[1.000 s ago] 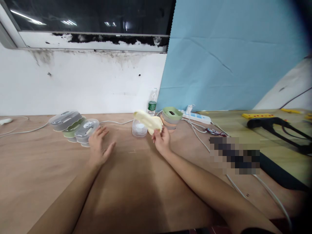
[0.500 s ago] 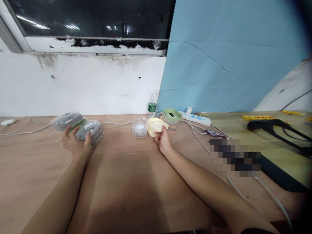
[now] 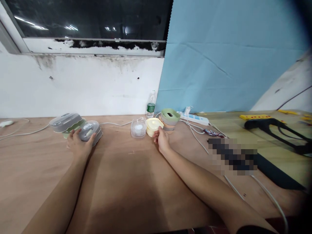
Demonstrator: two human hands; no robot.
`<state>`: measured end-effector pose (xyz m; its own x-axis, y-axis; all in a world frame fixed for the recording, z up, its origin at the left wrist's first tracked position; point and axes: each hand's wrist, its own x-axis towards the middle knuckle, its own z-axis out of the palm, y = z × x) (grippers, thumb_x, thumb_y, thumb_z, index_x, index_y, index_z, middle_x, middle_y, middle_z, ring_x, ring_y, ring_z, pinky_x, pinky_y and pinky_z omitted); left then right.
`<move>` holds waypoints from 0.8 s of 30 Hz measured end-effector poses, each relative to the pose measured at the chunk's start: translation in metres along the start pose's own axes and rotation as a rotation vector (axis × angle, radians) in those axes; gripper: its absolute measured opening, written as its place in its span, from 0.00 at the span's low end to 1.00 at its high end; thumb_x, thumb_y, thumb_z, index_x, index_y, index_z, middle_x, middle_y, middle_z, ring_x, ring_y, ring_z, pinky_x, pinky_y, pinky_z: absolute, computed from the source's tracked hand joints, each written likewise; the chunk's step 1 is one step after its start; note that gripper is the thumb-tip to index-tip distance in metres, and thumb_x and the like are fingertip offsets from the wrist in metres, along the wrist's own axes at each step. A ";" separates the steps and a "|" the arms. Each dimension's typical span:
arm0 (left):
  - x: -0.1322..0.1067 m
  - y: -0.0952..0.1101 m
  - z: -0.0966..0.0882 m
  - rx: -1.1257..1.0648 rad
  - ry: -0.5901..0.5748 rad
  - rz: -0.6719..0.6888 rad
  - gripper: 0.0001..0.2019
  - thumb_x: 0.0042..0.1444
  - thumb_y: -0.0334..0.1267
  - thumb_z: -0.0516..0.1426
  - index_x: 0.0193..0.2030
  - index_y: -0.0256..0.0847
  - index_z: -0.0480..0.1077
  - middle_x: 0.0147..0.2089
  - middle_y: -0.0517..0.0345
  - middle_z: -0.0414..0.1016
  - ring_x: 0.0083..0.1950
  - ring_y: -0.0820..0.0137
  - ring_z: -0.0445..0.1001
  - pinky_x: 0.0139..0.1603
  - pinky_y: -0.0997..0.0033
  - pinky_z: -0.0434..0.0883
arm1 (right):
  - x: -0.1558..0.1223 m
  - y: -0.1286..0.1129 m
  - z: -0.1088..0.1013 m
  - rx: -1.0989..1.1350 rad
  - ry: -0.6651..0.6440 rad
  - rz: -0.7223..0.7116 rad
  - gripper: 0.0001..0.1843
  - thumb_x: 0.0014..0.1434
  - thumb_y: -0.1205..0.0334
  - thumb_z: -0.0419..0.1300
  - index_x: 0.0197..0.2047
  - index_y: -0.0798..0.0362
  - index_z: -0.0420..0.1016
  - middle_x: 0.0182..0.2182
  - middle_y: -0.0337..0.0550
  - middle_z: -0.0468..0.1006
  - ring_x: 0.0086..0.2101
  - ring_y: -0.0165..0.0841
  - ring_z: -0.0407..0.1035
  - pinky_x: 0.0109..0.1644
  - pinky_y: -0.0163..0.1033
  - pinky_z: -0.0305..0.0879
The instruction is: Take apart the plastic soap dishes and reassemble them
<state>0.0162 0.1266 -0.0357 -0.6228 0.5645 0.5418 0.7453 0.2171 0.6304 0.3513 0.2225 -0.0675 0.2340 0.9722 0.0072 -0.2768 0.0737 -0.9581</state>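
Observation:
My left hand point(image 3: 80, 143) has its fingers and thumb apart around the near side of a grey lid point(image 3: 89, 126) with a white tab, touching it. That lid lies over another wavy-edged grey one. My right hand point(image 3: 162, 139) is closed at the near right corner of a stack of pale yellow square containers point(image 3: 154, 125). Its thumb is on the corner of the top one, which lies level; the fingertips are partly hidden. Left of that stack stand nested clear plastic containers point(image 3: 138, 128).
Behind the left hand lies a larger grey lid point(image 3: 65, 122) above a green piece point(image 3: 73, 129). Green and brown stacked containers point(image 3: 170, 117), a water bottle point(image 3: 150, 105) and a power strip point(image 3: 197, 118) stand at the back. Cables point(image 3: 198, 141) cross the wooden table point(image 3: 126, 182).
The top yellow container, tilted up in my right hand before, now lies level on its stack. My left hand has shifted slightly right, its fingers drawn nearer the lid's front.

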 end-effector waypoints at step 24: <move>-0.005 -0.002 0.001 -0.125 0.072 0.070 0.36 0.45 0.48 0.66 0.58 0.36 0.59 0.58 0.45 0.62 0.62 0.53 0.60 0.62 0.49 0.62 | -0.013 0.005 -0.001 -0.376 -0.209 -0.390 0.22 0.60 0.46 0.55 0.22 0.53 0.66 0.16 0.35 0.69 0.15 0.25 0.59 0.20 0.31 0.54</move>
<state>0.0175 0.1245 -0.0405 -0.5893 0.5152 0.6223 0.7547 0.0762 0.6517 0.3474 0.2101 -0.0727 0.0522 0.9151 0.3999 0.1523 0.3885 -0.9088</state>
